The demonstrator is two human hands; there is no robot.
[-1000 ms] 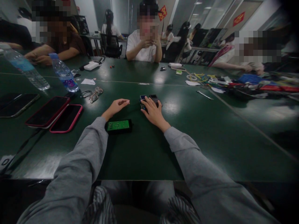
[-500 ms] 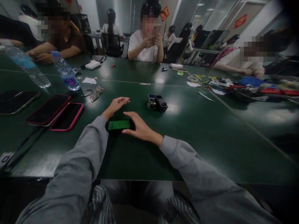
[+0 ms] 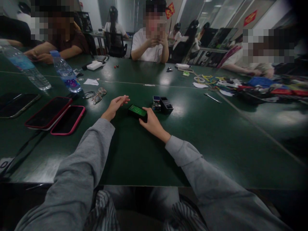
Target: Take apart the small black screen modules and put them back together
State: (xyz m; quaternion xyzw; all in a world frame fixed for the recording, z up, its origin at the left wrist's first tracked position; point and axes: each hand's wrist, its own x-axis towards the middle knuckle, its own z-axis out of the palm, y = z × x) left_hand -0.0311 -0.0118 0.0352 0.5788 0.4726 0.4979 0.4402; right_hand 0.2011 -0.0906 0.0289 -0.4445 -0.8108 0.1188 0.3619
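Note:
My right hand point(image 3: 153, 122) grips the right end of a black case with a green circuit board point(image 3: 137, 110) showing in its top. Thumb and fingers lie on either side of that end. To the left of the case, my left hand point(image 3: 116, 105) is held over the table with its fingers stretched out and nothing in them. Just beyond my right hand stand a small electronic module point(image 3: 156, 103) with a little screen and visible circuitry, and a black plastic housing point(image 3: 166, 105) beside it.
Several phones, one in a pink case point(image 3: 68, 120), lie at left. Two water bottles point(image 3: 66, 74) and eyeglasses point(image 3: 99, 95) are farther back. At right are a wrench point(image 3: 212, 98) and a heap of cables point(image 3: 255, 85). Across the table point(image 3: 204, 154) sit other people.
The case with the green board has moved away from me and to the right, and is now tilted. My right hand has closed on it. My left hand has shifted slightly left.

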